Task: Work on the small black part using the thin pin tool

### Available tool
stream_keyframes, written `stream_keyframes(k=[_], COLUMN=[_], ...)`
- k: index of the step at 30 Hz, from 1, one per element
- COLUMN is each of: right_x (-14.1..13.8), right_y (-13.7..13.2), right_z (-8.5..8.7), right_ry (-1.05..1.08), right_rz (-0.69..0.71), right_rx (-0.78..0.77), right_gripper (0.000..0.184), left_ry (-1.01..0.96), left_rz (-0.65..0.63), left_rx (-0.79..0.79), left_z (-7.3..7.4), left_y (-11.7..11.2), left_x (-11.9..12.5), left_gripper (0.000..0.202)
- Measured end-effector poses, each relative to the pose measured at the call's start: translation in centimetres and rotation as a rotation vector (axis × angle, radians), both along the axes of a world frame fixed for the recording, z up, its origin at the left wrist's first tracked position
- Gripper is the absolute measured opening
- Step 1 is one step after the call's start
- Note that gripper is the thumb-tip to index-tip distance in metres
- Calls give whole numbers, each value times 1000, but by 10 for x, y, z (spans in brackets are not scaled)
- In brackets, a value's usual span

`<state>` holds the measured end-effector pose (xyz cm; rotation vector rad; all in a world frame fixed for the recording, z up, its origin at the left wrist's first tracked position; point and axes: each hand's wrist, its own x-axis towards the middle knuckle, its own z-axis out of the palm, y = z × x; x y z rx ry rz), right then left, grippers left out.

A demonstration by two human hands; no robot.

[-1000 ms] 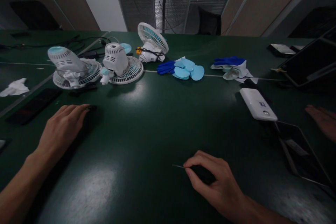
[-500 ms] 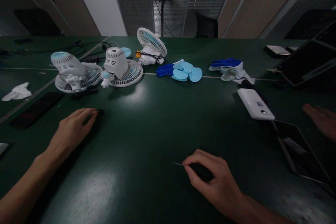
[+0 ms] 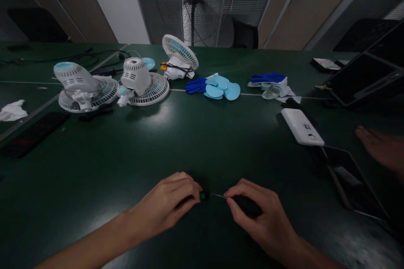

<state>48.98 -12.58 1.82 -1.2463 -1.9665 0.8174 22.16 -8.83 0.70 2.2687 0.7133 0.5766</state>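
Note:
Near the front middle of the table, my left hand is closed in a pinch on a small black-and-green piece, much of it covered by the fingers. A short way to its right, my right hand pinches a thin metal rod between thumb and forefinger. The rod lies nearly level, its free tip pointing left at the green piece. The tip is very close to that piece; whether they touch I cannot tell.
Two white fan heads lie face down at the back left, with a third fan beyond. Light-blue blades, gloves, a white power bank and a tablet lie rightward. Another person's hand rests at right.
My left hand has come from the left side of the table to the middle, bringing the small dark piece beside the rod. My right hand has stayed nearly in place.

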Motion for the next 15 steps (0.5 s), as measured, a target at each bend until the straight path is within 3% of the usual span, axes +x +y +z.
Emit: stream_keyframes(k=[5,8,15], right_x=[1,0,0], right_y=[1,-1,-2], right_z=[-6,-11,-14], right_ry=[-30,-51,-76], right_rz=[61,81,98], right_rx=[40,53,29], right_gripper=[15,16,17], left_ry=[10,32,78], left_rz=[94,102,60], left_rx=[-205,-186,-148], left_z=[7,10,5], left_y=[5,5,8], left_x=[-3,-2,-1], left_gripper=[24,30,17])
